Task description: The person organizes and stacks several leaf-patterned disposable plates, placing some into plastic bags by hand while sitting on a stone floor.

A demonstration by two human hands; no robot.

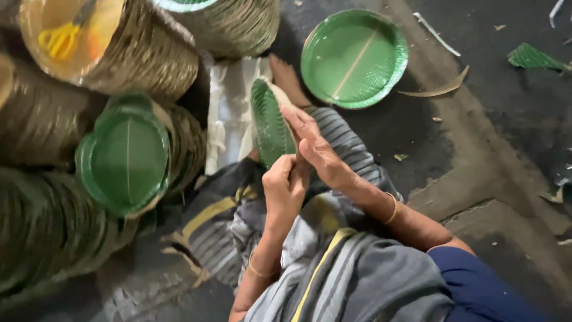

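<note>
The grey striped cloth (357, 280) covers the lap; left hand (285, 188) and right hand (316, 146) both grip an upright green leaf plate (269, 122).

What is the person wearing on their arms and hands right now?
Both hands are bare, no gloves. The left hand has a thin gold-coloured bangle at the wrist; the right hand has one too. A short dark blue sleeve covers the right upper arm.

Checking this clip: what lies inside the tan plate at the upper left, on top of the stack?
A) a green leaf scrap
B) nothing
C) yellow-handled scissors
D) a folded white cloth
C: yellow-handled scissors rest inside the tan plate atop the upper-left stack.
</note>
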